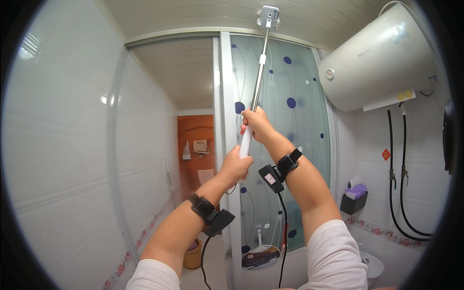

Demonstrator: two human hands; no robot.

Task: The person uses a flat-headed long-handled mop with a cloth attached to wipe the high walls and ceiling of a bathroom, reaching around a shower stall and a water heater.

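Both hands grip one long pole (258, 85) with a white grip and a metal shaft, raised steeply overhead. My left hand (235, 165) is closed around the lower end of the white grip, where a thin dark loop hangs. Higher up, my right hand (255, 123) wraps the pole near the join of grip and shaft. At the pole's top a flat mop head (269, 17) with whitish cloth at its edges is up at the panelled ceiling (319, 21); whether it touches cannot be told. Each forearm bears a strapped black device with a cable.
A patterned glass sliding door (279, 145) stands ahead, beside an open doorway. A water heater (377, 61) hangs at upper right, with black hoses (390, 145) below. Tissue box (356, 191), white toilet (373, 266) at right; wooden bucket (193, 255) beyond the doorway.
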